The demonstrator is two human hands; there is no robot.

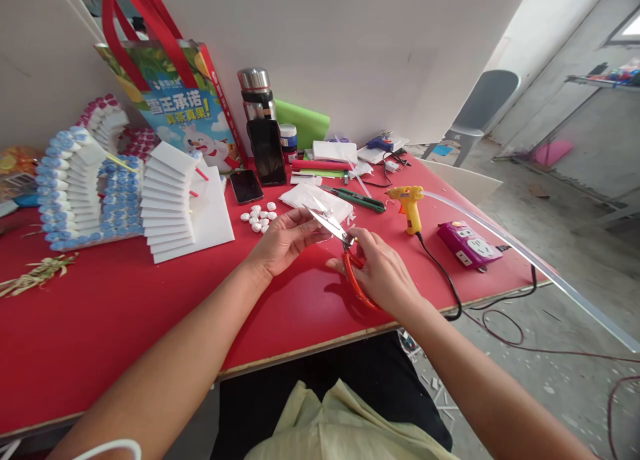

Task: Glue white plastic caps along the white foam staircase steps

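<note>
My right hand (383,270) is closed on the orange handles of a pair of scissors (356,280), whose blades point up and left. The blades lie beside my left hand (287,239), which is closed in a pinch on a small white piece (326,213) at the blades. Just beyond my hands rests a flat white pack (305,197) with small white scraps around it. A group of small white balls (256,215) sits left of the pack, near my left hand.
A yellow glue gun (411,207) with a cord and a purple device (467,245) stand on the right of the red table (125,313). Behind are a green cutter (357,199), a phone (246,186) and a flask (256,93). White layered models (167,200) stand left.
</note>
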